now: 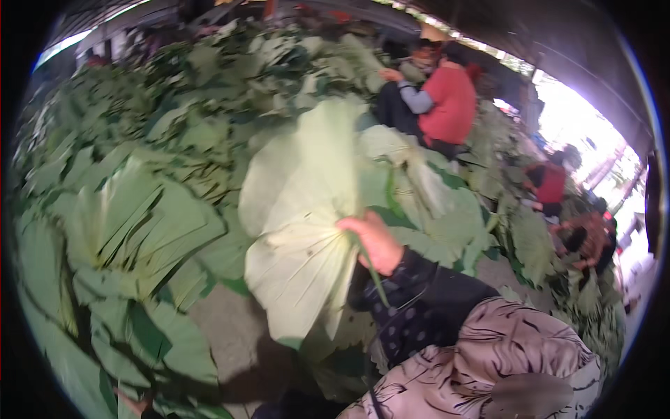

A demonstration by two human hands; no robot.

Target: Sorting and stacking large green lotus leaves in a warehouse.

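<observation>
My right hand (380, 244) is closed around the middle of a large pale green lotus leaf (296, 258), with the thumb lying over the leaf's veins. The leaf stands spread out in front of me, its upper part smeared by motion. A thin green stalk (373, 276) hangs below the fingers. At the lower left edge only a small part of my left hand (134, 403) shows beside green leaves; its fingers are mostly hidden. Stacked and folded lotus leaves (150, 230) lie to the left, and more leaves (447, 209) lie just beyond my right hand.
A high heap of leaves (209, 91) fills the far side. A person in a red top (447, 101) sits beyond my right hand. Other people (551, 181) are among leaves farther right. Bare grey floor (227, 325) shows between the piles.
</observation>
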